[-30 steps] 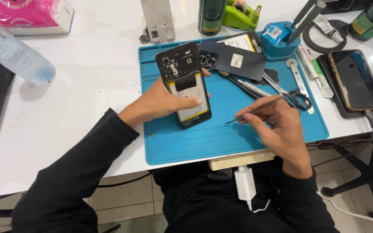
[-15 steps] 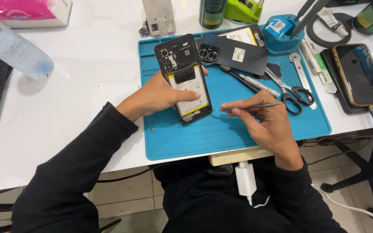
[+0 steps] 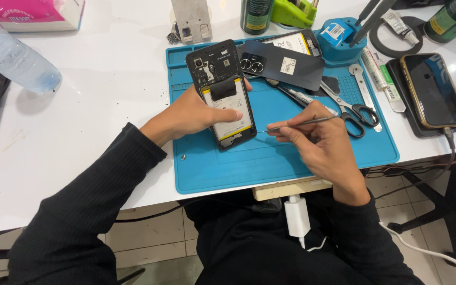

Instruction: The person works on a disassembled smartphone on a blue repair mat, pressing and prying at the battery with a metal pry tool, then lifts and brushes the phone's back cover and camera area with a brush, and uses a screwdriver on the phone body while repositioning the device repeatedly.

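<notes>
An opened black phone (image 3: 221,89) with its battery and circuit board exposed lies on a blue work mat (image 3: 270,153). My left hand (image 3: 196,113) rests on the phone's lower half, thumb across the battery, holding it down. My right hand (image 3: 320,145) pinches thin metal tweezers (image 3: 299,124), tip pointing left toward the phone's lower right edge, a short way off it. The phone's dark back cover (image 3: 283,64) lies just beyond, with its camera rings facing up.
Scissors (image 3: 352,108), a metal pry tool (image 3: 365,95) and glue tubes (image 3: 381,79) lie on the mat's right side. A second phone (image 3: 434,89) charges at the right. A plastic water bottle (image 3: 14,60) lies at left, cans and a blue holder (image 3: 339,37) behind.
My right hand has swung the tweezers from pointing down-left to lying nearly level, and moved closer to the phone. My left hand stays on the phone.
</notes>
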Available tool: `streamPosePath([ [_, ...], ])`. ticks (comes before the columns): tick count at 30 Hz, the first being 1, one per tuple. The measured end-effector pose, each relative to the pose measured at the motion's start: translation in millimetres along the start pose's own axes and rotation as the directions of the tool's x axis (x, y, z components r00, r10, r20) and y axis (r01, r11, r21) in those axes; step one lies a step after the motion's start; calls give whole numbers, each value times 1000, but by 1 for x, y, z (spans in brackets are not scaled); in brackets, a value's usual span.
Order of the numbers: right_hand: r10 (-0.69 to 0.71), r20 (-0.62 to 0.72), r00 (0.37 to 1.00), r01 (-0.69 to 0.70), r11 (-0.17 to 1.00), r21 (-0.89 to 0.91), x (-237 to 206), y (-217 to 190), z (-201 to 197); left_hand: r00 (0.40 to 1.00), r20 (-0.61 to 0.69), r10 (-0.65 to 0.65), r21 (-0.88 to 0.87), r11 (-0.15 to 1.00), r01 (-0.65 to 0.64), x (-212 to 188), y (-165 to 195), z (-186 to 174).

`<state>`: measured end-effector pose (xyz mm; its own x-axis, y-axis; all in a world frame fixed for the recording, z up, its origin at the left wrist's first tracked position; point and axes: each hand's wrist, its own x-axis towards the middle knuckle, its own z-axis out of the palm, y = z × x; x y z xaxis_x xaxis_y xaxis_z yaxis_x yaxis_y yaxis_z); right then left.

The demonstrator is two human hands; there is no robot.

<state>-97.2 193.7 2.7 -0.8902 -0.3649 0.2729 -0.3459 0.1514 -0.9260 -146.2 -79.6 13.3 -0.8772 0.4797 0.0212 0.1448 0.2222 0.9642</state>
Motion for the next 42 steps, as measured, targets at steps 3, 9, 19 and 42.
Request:
streamPosePath([
  [3,64,-4,998,-63,997,36,4,-4,-1,998,10,66,57,996,-66,-2,1,1],
  [9,116,-21,993,-112,982,151,9,0,2,997,15,69,31,997,-70,-2,4,1],
  [19,-11,-12,1000,12,993,116,0,9,1,1000,4,31,-8,1000,-30,1,-2,-1],
  [42,7,-22,1000,-9,997,-81,6,-9,8,998,7,-67,-122,990,67,4,-6,-2],
])
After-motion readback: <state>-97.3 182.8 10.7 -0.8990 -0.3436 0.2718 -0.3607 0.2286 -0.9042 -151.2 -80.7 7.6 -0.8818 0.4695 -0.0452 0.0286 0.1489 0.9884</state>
